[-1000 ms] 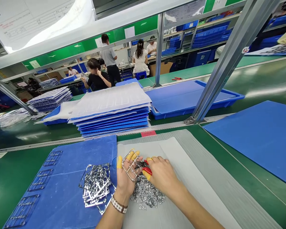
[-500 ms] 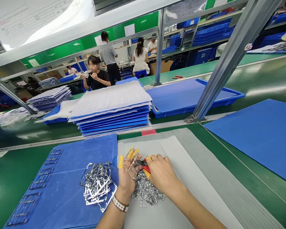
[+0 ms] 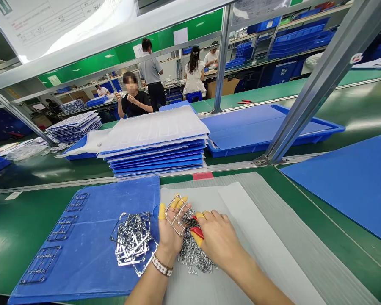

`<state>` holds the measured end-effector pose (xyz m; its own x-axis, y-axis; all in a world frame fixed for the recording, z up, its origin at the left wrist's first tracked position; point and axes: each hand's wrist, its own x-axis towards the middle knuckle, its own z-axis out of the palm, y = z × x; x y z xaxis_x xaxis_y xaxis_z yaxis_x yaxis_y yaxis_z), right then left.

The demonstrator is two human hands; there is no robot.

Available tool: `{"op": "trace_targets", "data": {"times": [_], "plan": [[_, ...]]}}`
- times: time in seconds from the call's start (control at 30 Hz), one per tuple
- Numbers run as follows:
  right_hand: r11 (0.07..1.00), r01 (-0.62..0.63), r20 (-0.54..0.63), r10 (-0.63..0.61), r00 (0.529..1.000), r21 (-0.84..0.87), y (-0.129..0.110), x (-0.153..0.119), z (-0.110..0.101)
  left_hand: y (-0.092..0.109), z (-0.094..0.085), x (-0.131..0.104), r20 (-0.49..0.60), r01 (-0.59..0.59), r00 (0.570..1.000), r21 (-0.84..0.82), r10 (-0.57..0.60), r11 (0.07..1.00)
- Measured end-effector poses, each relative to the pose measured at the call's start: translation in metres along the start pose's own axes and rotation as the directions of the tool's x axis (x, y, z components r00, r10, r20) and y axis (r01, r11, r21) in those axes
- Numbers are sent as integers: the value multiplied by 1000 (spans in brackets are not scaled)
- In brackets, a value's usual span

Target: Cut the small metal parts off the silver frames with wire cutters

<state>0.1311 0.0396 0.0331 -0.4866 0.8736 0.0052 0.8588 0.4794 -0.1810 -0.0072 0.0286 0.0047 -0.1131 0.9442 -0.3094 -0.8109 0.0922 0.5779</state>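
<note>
My left hand (image 3: 169, 239), palm up with yellow finger cots on several fingertips, holds a small silver metal frame (image 3: 177, 218) with crossbars. My right hand (image 3: 220, 237), also with yellow finger cots, grips red-handled nippers (image 3: 197, 232) at the frame's right side. Their jaws are hard to make out against the metal behind. Below both hands, a heap of small shiny metal pieces (image 3: 195, 256) lies on a grey-white sheet (image 3: 241, 220). Left of my left wrist, a tangled pile of silver frames (image 3: 133, 241) rests on a blue board (image 3: 92, 262).
Three frames (image 3: 40, 264) lie along the blue board's left edge. Beyond the bench stand stacked blue-and-white sheets (image 3: 155, 144), a blue tray (image 3: 235, 150) and a slanted metal post (image 3: 307, 97). Another blue board (image 3: 346, 182) lies right. A co-worker (image 3: 138, 101) sits opposite; others work behind.
The red handles of the nippers look wider apart now, and my right hand has shifted slightly right. The frame stays in my left hand. The whole view has shifted a little.
</note>
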Motion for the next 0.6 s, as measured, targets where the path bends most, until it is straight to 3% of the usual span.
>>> {"op": "trace_targets", "data": {"times": [0.6], "plan": [[1000, 22, 38, -22, 999, 23, -11, 2, 6, -5, 4, -4, -41, -99, 994, 97, 103, 990]]}}
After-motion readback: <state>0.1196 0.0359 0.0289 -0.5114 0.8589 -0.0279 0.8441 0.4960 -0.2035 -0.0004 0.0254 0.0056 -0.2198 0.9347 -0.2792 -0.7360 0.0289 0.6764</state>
